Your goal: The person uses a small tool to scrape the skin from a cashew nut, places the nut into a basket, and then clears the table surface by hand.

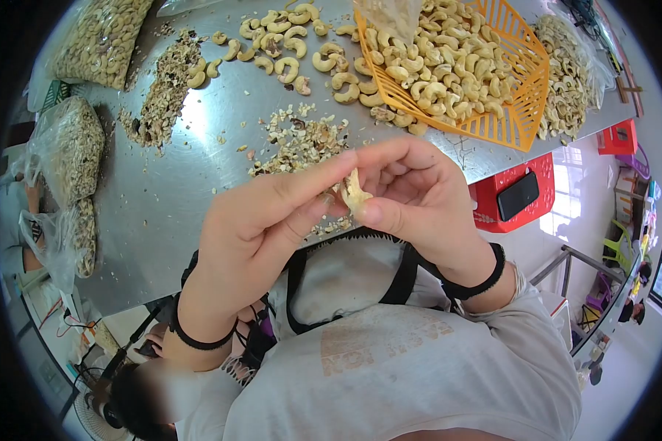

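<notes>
A pale cashew nut [356,194] is held in front of my chest, over the table's near edge. My right hand [419,191] pinches it between thumb and forefinger, the other fingers curled behind. From the other side, my left hand [261,224] closes on the nut with its fingertips; whether it also holds something small is hidden. Beneath and beyond the hands lies a pile of broken nut bits and skin flakes [301,140]. Whole cashews [287,67] are scattered farther back on the metal table [154,235].
An orange plastic basket [524,121] heaped with cashews stands at the back right, beside a bag of cashews [563,73]. Clear bags of nuts [103,40] and bits [81,147] line the left. A phone [518,196] lies on a red stool [504,220].
</notes>
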`<state>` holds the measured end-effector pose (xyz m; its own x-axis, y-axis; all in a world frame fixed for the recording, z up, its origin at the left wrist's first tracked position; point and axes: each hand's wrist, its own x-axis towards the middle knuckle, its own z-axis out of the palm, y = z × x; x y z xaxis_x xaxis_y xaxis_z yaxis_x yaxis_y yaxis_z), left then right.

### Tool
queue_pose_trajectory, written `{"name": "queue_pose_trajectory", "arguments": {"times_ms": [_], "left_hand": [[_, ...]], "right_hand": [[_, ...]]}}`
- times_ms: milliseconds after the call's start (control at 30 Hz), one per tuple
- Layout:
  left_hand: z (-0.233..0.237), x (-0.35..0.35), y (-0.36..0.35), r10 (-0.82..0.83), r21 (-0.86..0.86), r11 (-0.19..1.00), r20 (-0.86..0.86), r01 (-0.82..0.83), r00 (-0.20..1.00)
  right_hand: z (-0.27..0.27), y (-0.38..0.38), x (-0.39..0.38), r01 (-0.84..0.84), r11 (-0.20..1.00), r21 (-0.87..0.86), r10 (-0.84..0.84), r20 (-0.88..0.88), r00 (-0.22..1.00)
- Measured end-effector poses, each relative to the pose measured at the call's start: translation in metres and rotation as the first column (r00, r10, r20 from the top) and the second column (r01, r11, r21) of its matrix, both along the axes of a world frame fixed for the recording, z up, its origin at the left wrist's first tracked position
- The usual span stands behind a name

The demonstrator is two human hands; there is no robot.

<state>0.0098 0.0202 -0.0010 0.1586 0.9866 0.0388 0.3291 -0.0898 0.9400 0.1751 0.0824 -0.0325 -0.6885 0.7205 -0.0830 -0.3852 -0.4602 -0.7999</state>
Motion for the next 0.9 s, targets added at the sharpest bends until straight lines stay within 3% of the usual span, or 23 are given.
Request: {"name": "queue_pose_trajectory", "arguments": {"times_ms": [67, 167, 500, 567, 600, 667, 800, 900], "left_hand": [[0.005, 0.004, 0.0, 0.071, -0.128, 0.99, 0.139, -0.053, 0.988], [0.003, 0.006, -0.002, 0.086, -0.145, 0.987, 0.126, -0.067, 0.988], [0.002, 0.008, 0.0, 0.07, -0.193, 0.98, 0.129, -0.044, 0.989], [-0.002, 0.008, 0.0, 0.07, -0.035, 0.997, -0.047, -0.071, 0.996], [-0.005, 0.009, 0.001, 0.07, -0.036, 0.997, -0.047, -0.072, 0.996], [-0.01, 0.009, 0.003, 0.088, 0.252, 0.967, -0.201, -0.036, 0.976], [-0.008, 0.005, 0.003, 0.11, 0.169, 0.983, -0.193, -0.077, 0.975], [-0.008, 0.006, 0.001, 0.111, 0.094, 0.99, -0.092, -0.103, 0.989]], "right_hand": [[0.001, 0.003, 0.0, 0.0, 1.0, 0.015, 0.0, 0.021, 1.0], [0.003, 0.006, 0.0, -0.035, 0.994, -0.104, 0.039, 0.038, 0.999], [-0.001, 0.005, 0.0, -0.048, 0.983, -0.176, 0.048, -0.003, 0.999], [-0.002, 0.005, 0.0, -0.024, 0.993, -0.116, 0.027, 0.025, 0.999], [-0.003, 0.005, 0.0, -0.025, 0.993, -0.117, 0.028, 0.026, 0.999], [-0.005, 0.005, 0.0, -0.007, 0.999, -0.047, 0.01, 0.049, 0.999], [-0.002, 0.003, 0.0, -0.027, 0.998, -0.065, 0.029, 0.04, 0.999], [-0.002, 0.004, 0.001, -0.035, 0.995, -0.095, 0.04, 0.049, 0.998]]}}
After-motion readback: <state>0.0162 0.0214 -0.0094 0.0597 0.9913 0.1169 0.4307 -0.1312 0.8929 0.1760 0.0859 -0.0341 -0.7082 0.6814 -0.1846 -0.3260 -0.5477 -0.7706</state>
